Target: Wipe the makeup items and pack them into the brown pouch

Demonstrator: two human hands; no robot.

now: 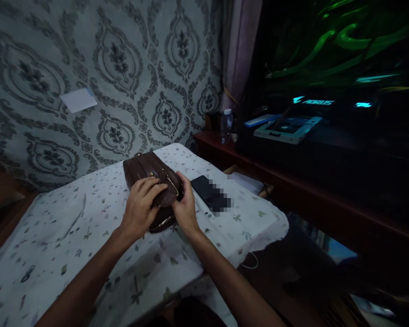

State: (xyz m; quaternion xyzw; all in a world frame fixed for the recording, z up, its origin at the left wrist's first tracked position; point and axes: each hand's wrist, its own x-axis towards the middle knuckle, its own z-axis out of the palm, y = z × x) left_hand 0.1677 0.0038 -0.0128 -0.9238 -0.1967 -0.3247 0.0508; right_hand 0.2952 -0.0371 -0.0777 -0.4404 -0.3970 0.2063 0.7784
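A brown leather-like bag (146, 164) with metal zips lies on the white patterned tablecloth (98, 240). My left hand (143, 204) rests over its front flap, fingers spread across the surface. At the bag's right side, my right hand (186, 204) grips the edge near a gold zip, with the thumb along the side; some of its fingers are hidden by the bag. Just right of the bag lies a dark phone (204, 188), partly blurred out.
Behind the table is a patterned wall with a white paper (79, 100) on it. A plastic bottle (226, 125) stands on a dark red shelf (207, 141). At the right, a large dark screen (327, 54) glows green. Papers (247, 182) lie beyond the table's right edge.
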